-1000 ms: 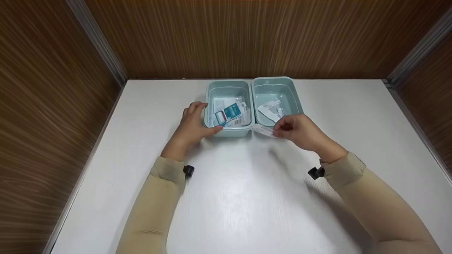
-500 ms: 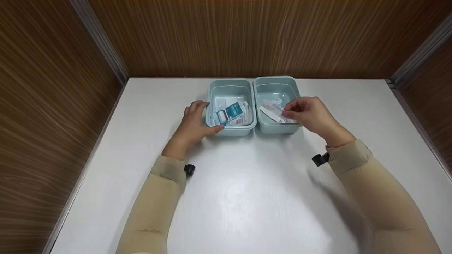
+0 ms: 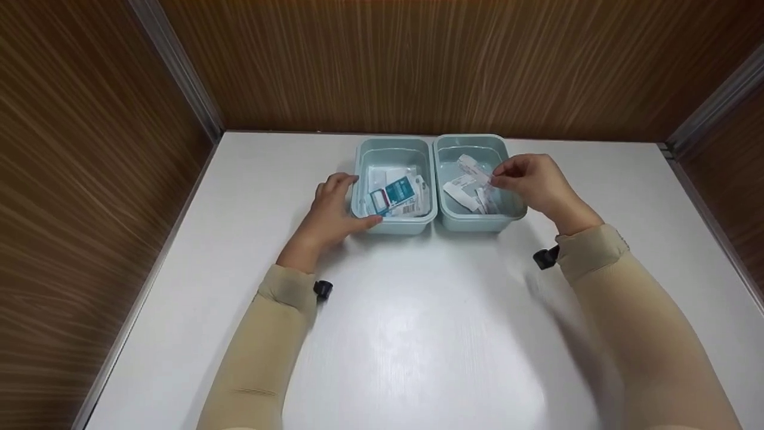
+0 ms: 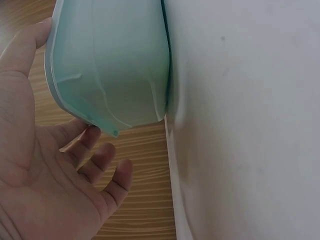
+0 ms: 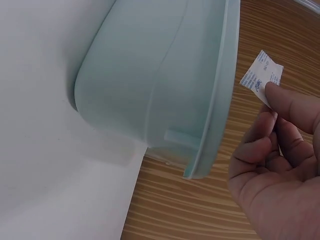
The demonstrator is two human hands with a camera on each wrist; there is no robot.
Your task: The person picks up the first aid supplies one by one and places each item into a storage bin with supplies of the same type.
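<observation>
Two pale blue-green plastic bins stand side by side at the back of the table. My left hand [image 3: 334,210] holds the front left corner of the left bin [image 3: 406,227], thumb on its front rim, fingers along its left side. In the left wrist view, the other fingers [image 4: 117,187] hang loosely curled below the rim. Over the right bin [image 3: 477,225], my right hand [image 3: 537,182] pinches a narrow white paper packet [image 3: 473,169]. Blue print shows on this packet [image 5: 262,75] in the right wrist view, between thumb and index finger.
A teal-and-white package [image 3: 393,192] lies on other packaging in the left bin. Several white paper pieces [image 3: 461,196] lie in the right bin. A brown wood-grain wall [image 3: 382,65] rises close behind the bins. The white table [image 3: 406,334] extends in front.
My right hand has carried the white packet from the front gap between the bins, up and right, to over the right bin. My left hand stays on the left bin.
</observation>
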